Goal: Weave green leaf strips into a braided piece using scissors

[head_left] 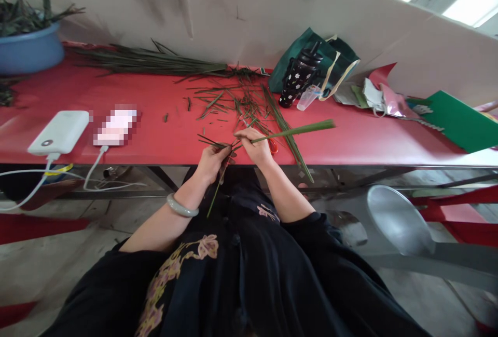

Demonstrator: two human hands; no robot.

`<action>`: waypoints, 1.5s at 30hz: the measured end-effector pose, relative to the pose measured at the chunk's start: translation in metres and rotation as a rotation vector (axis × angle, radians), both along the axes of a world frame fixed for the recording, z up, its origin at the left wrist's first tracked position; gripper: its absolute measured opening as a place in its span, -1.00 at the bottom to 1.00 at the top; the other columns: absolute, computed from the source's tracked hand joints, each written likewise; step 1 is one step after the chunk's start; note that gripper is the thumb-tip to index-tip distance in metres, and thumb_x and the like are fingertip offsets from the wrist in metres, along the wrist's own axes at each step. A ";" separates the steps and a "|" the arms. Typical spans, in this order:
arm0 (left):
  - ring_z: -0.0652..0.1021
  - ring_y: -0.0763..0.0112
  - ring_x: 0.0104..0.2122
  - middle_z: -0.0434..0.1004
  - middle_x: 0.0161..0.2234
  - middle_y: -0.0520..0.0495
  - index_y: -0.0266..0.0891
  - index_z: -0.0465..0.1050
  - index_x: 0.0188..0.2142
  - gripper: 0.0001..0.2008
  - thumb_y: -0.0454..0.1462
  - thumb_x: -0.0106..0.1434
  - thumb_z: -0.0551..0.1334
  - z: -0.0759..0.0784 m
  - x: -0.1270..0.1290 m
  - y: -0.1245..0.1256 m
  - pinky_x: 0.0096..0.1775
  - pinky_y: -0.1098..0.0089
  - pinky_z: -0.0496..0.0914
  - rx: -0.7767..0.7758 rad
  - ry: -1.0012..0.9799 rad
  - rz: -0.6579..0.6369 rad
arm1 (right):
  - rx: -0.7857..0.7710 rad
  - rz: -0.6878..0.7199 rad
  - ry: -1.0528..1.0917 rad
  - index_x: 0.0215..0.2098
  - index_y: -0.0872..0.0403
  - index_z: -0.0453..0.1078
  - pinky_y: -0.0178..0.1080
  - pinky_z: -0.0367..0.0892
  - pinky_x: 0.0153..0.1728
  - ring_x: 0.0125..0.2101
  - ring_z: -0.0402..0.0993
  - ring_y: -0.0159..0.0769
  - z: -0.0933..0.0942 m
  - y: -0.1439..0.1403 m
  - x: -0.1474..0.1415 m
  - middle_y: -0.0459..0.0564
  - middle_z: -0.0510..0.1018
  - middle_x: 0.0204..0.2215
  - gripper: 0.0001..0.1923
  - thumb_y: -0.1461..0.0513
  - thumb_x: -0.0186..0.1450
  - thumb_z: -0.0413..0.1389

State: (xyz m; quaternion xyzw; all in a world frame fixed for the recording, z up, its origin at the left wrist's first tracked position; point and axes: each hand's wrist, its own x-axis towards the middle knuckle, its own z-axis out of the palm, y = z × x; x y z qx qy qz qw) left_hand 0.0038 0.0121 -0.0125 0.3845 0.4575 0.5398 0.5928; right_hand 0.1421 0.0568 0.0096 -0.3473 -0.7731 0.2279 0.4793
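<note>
My left hand [213, 161], with a pale bangle on its wrist, is closed on several thin green leaf strips that stick out to the left and hang down toward my lap. My right hand [254, 146] pinches a long green leaf strip [303, 129], whose wider end points right. The fingertips of both hands almost meet where the strips cross; how they are joined there I cannot tell. Beyond the hands lie loose leaf scraps [249, 103] on the red table [155, 134]. A red-handled tool [274, 146], perhaps scissors, is partly hidden behind my right hand.
Long leaves [148, 62] lie along the wall, and more leaves [286, 129] overhang the front edge. A flowered black tumbler [298, 80], plastic cup [308, 98] and green bag [282, 67] stand right. Left are a power bank [60, 132], phone [115, 128] and blue pot [31, 51].
</note>
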 end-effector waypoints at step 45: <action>0.31 0.59 -0.72 0.37 -0.68 0.03 -0.31 0.37 -0.51 -0.79 -0.16 0.04 0.20 -0.007 -0.002 0.003 -0.64 0.54 0.17 0.130 0.179 0.134 | -0.658 -0.186 0.579 -0.29 0.07 0.21 -0.48 0.16 -0.68 -0.69 0.24 -0.61 -0.017 -0.009 -0.032 -0.22 0.39 -0.53 -0.78 0.17 0.10 0.05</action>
